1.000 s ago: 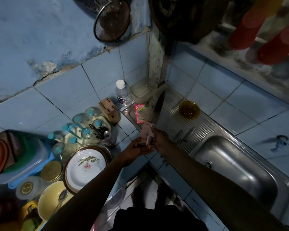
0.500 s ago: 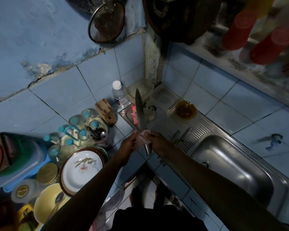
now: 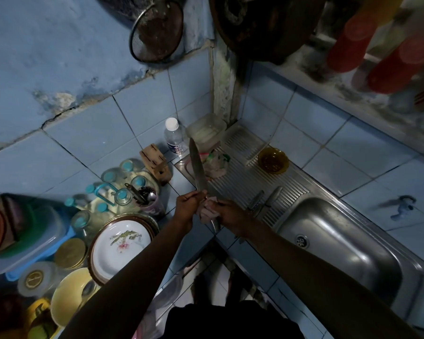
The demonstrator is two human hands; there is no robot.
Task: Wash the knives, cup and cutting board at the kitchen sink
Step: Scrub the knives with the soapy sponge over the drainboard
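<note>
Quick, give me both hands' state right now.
Left hand: pinching the knife at the base of its blade.
Right hand: gripping the knife's handle, a pale cloth against it.

One held knife (image 3: 198, 167), two more (on the drainboard) (image 3: 264, 200) — one amber bowl (image 3: 273, 160), one bottle (image 3: 173, 137).

Your left hand (image 3: 187, 208) and right hand (image 3: 231, 220) meet at centre, both arms outstretched, fingers curled in grips.

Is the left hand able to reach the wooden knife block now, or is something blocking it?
Probably yes. The knife block stands apart on the tiles, nothing between it and the left hand. But that hand grips the knife, so it is not free to grasp it.
</note>
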